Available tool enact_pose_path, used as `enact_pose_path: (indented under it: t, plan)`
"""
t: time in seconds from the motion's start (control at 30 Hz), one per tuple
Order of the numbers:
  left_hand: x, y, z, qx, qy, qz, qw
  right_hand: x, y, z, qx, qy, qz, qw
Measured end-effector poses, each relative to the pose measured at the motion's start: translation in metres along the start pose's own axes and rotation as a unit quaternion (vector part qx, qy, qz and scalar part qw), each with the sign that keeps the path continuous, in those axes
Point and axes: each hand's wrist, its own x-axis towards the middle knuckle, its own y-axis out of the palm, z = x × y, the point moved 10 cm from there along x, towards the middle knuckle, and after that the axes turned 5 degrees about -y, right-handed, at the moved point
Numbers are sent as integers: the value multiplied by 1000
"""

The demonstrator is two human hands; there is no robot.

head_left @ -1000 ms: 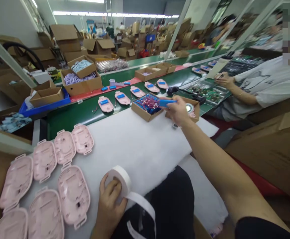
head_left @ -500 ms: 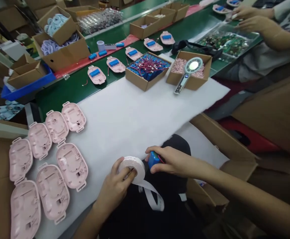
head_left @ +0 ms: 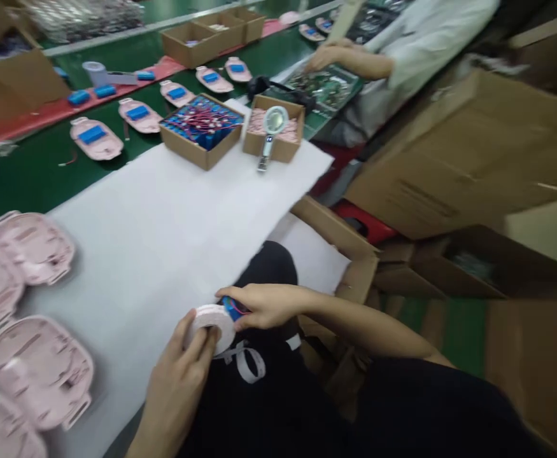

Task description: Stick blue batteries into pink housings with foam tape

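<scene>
A roll of white tape (head_left: 225,331) is gripped by my left hand (head_left: 183,369), with fingers in its core. A loose strip of the tape (head_left: 251,366) curls below the roll over my dark clothing. Beside the roll, my right hand (head_left: 263,306) is closed on a blue battery pack (head_left: 234,310) with a thin red wire. Pack and roll are very close; I cannot tell whether they touch. Pink plastic shells (head_left: 42,372) lie on the white sheet (head_left: 163,210) at the left.
A box of blue batteries with red wires (head_left: 206,152) and a box of small pink parts (head_left: 288,149) with a handheld fan (head_left: 274,127) stand at the sheet's far edge. Pink shells with blue batteries (head_left: 97,140) line the green bench. A co-worker's hand (head_left: 328,56) is beyond.
The view has swung to the right, so the bench objects appear further left. My right hand has brought the blue battery pack closer to the tape roll.
</scene>
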Motion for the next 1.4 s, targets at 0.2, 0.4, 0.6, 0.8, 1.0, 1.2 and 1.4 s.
enact_pose_path:
  t: [0.2, 0.4, 0.6, 0.8, 1.0, 1.2, 1.4]
  plan:
    - [22, -19, 5, 4, -33, -46, 998, 2, 3, -52, 418, -29, -275, 865]
    - [35, -23, -2, 22, -51, -48, 997, -10, 5, -60, 482, -33, -348, 803]
    - [27, -10, -5, 44, -38, -13, 998, -8, 4, -41, 391, 10, -145, 909]
    - [24, -16, 2, 65, -86, -52, 993, -5, 11, -56, 451, 16, -306, 839]
    - [29, -19, -7, 26, -1, -19, 999, -8, 22, -30, 369, 23, -125, 921]
    - [40, -23, 7, 53, -36, 15, 998, -9, 12, -31, 427, 8, -252, 868]
    - [38, -30, 11, 39, -108, -53, 992, -20, 32, -63, 493, 3, -498, 713]
